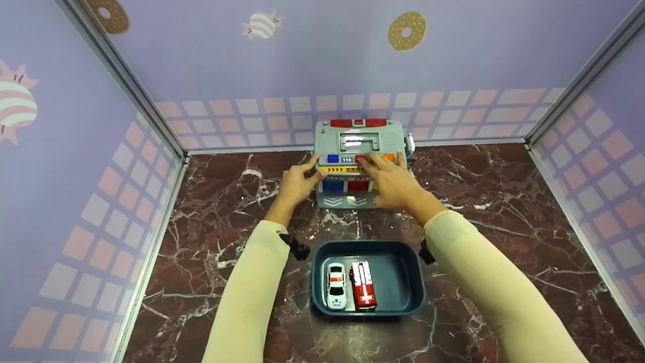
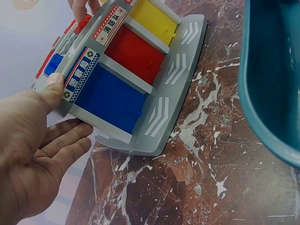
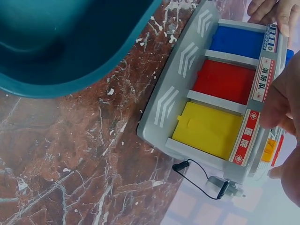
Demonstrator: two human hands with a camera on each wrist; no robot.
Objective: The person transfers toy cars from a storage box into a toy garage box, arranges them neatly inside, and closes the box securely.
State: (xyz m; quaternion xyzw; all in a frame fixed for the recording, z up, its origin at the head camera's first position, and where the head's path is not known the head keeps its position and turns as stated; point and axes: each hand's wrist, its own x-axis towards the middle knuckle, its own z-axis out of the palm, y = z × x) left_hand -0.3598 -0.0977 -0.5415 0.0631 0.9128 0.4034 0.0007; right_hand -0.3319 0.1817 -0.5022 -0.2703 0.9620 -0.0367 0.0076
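Note:
A grey toy garage (image 1: 358, 200) stands against the back wall, with blue, red and yellow doors (image 3: 209, 130) along its front, all down. At its left end my left hand (image 1: 296, 186) holds the corner, the thumb on the front edge and the fingers against the side. My right hand (image 1: 395, 182) lies over the top right part, a finger on the red button (image 2: 83, 23). Both the blue button (image 1: 333, 158) and the orange button (image 1: 388, 157) show beside it. Part of the yellow door is hidden by the right hand in the head view.
Nearer to me, a dark teal tray (image 1: 419, 282) sits on the marbled brown surface (image 1: 227, 302). It holds a white police car (image 1: 336, 297) and a red fire truck (image 1: 364, 287). A corded handset (image 3: 218, 186) hangs at the garage's right side. Patterned panels (image 1: 322, 65) enclose the surface.

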